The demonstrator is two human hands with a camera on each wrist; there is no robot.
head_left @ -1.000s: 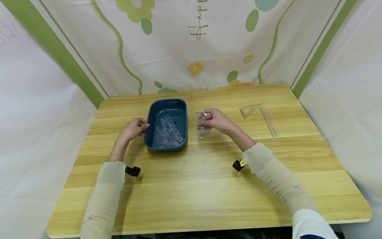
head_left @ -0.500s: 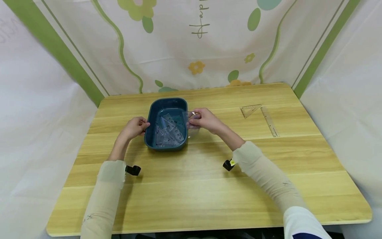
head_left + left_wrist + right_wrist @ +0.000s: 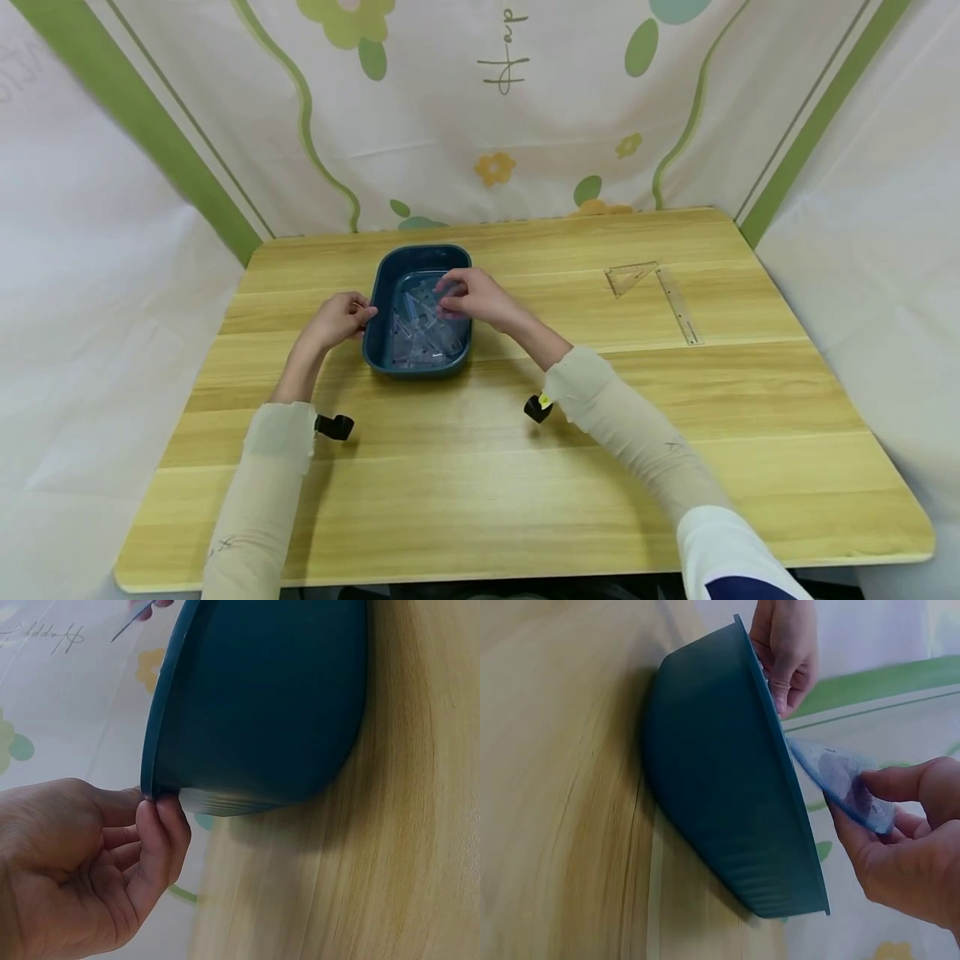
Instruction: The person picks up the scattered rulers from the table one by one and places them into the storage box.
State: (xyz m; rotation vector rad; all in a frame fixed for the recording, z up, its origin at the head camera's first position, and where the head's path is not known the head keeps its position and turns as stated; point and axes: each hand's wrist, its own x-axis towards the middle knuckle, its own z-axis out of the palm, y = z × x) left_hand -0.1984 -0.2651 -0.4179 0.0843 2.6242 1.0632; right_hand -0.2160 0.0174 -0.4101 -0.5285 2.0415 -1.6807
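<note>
A dark blue plastic basin (image 3: 416, 374) stands on the table, several clear rulers and drawing pieces (image 3: 420, 337) lying in it. My left hand (image 3: 337, 319) pinches its left rim between thumb and fingers, which shows close up in the left wrist view. Over the right part of the basin is my right hand (image 3: 482, 298), thumb and fingers gripping a clear protractor (image 3: 840, 774). In the right wrist view the protractor is tilted, its far end right at the basin's rim. In the head view it overlaps the pieces below and is hard to make out.
On the right side of the wooden table (image 3: 480, 500) lie a clear set square (image 3: 618, 282) and a clear straight ruler (image 3: 678, 306), close together. Behind the table's back edge hangs a white cloth (image 3: 435, 108) with printed flowers.
My right hand has moved left with the protractor, from the table beside the basin to over its inside. The left hand stays at the rim.
</note>
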